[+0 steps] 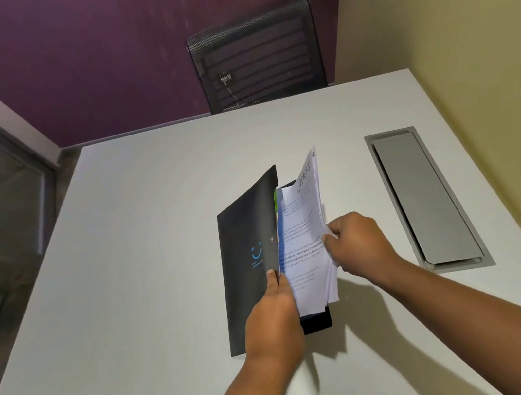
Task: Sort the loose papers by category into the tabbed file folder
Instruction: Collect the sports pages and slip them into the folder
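Centrally on the white counter (152,215) lies the black tabbed file folder (249,261), long axis running 6 to 12 o'clock, its front cover lifted toward 9 o'clock. Inside stands a sheaf of papers (301,225), top sheet headed SPORTS, leaning toward 3 o'clock. The left hand (272,319) pinches the cover's lower edge; the right hand (356,243), nearer the sheaf, grips its right edge with curled fingers. Likely the coming move hinges on the sheaf lying at 9 o'clock from that hand
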`<state>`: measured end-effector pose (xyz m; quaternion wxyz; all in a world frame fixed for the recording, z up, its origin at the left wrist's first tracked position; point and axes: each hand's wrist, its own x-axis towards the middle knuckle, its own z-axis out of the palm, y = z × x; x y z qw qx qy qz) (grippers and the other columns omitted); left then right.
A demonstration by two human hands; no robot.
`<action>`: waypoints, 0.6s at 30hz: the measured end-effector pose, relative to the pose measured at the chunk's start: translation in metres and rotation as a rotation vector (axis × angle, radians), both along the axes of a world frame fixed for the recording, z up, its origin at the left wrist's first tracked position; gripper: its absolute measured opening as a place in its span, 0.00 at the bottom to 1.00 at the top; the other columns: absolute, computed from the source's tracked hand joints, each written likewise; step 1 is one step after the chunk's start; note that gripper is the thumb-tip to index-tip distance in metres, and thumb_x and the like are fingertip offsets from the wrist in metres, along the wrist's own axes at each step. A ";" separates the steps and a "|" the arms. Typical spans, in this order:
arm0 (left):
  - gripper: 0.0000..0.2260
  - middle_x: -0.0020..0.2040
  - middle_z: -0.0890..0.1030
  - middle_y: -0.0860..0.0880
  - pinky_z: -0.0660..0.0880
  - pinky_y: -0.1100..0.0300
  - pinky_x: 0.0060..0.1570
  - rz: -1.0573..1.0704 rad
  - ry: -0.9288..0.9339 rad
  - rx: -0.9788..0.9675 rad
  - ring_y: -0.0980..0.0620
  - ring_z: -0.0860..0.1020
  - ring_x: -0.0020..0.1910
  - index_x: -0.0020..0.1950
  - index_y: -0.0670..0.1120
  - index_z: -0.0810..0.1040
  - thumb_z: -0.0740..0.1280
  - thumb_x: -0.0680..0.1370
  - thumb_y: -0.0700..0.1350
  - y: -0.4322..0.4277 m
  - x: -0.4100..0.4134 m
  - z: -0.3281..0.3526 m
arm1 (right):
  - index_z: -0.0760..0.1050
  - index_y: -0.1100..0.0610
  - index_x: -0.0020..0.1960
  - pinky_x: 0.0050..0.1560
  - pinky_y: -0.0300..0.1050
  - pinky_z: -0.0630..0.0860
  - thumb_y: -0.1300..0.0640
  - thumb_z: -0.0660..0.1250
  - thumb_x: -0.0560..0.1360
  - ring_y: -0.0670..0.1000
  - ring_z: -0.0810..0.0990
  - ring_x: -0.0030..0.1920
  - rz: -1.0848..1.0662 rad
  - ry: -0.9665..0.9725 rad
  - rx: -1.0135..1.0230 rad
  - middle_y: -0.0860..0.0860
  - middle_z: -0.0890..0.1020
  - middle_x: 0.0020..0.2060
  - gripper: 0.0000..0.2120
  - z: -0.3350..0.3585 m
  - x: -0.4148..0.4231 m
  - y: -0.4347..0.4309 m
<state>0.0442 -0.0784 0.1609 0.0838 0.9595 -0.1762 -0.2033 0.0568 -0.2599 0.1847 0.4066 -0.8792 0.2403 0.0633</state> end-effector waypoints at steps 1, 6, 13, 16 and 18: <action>0.35 0.82 0.50 0.46 0.76 0.53 0.58 -0.003 0.000 0.004 0.43 0.76 0.64 0.80 0.44 0.51 0.64 0.77 0.36 -0.001 0.000 0.002 | 0.76 0.64 0.34 0.31 0.45 0.75 0.61 0.62 0.75 0.59 0.79 0.31 -0.001 0.013 -0.015 0.56 0.81 0.29 0.13 -0.002 0.000 0.000; 0.33 0.81 0.50 0.44 0.77 0.53 0.56 0.001 -0.018 0.074 0.44 0.77 0.63 0.80 0.43 0.51 0.64 0.79 0.37 0.001 0.010 0.003 | 0.75 0.65 0.34 0.25 0.40 0.63 0.64 0.59 0.72 0.52 0.68 0.26 -0.015 0.054 -0.059 0.55 0.78 0.26 0.11 0.000 -0.007 -0.002; 0.35 0.80 0.57 0.44 0.75 0.59 0.42 -0.014 -0.043 0.040 0.47 0.81 0.51 0.79 0.42 0.59 0.68 0.73 0.37 -0.015 -0.001 0.003 | 0.72 0.65 0.32 0.30 0.44 0.72 0.62 0.62 0.75 0.57 0.74 0.28 -0.027 0.014 -0.008 0.57 0.77 0.28 0.13 -0.010 0.008 0.007; 0.41 0.62 0.82 0.46 0.63 0.68 0.18 -0.099 -0.089 0.068 0.57 0.76 0.22 0.58 0.43 0.84 0.79 0.44 0.42 -0.019 -0.006 -0.004 | 0.71 0.64 0.32 0.28 0.43 0.70 0.62 0.63 0.76 0.52 0.71 0.27 -0.038 0.041 -0.020 0.57 0.76 0.28 0.14 -0.018 0.010 0.012; 0.41 0.56 0.85 0.48 0.61 0.69 0.15 -0.082 -0.204 0.038 0.58 0.73 0.18 0.53 0.44 0.86 0.78 0.39 0.41 -0.019 -0.008 -0.018 | 0.72 0.64 0.34 0.28 0.41 0.66 0.62 0.63 0.76 0.51 0.71 0.28 -0.052 0.067 -0.036 0.57 0.77 0.30 0.13 -0.022 0.009 0.013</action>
